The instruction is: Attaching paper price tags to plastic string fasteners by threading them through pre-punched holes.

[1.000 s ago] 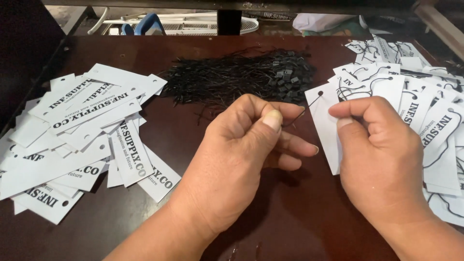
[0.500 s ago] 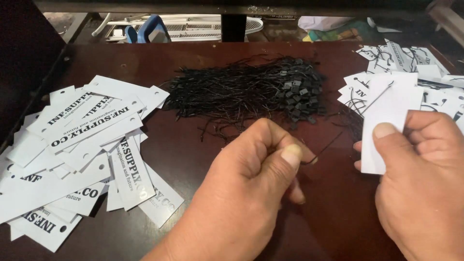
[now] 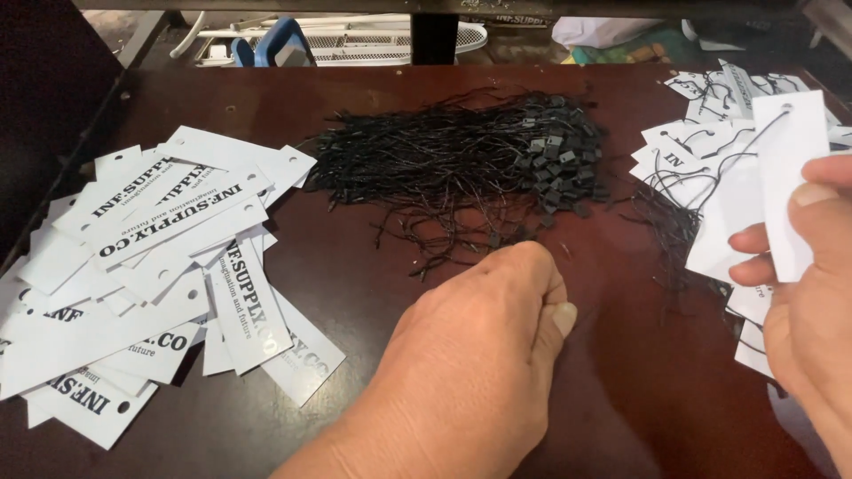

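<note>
Head view: a white rectangular card tag [image 3: 788,168], punched near its top and threaded with thin black string, stands upright at the far right, pinched between thumb and fingers of the right hand [image 3: 812,302], while the left hand [image 3: 484,337] is curled closed at near centre, whatever it grips hidden. They work over a dark reddish-brown wooden table [image 3: 373,98], with a tangled heap of black strings [image 3: 461,160] far centre, loose flat tags [image 3: 151,266] fanned out left, strung tags [image 3: 701,151] piled right, and a white fan grille [image 3: 373,35] beyond. Compared with half a second ago, the right hand has lifted the tag higher and further right, and the left hand has dropped lower.
</note>
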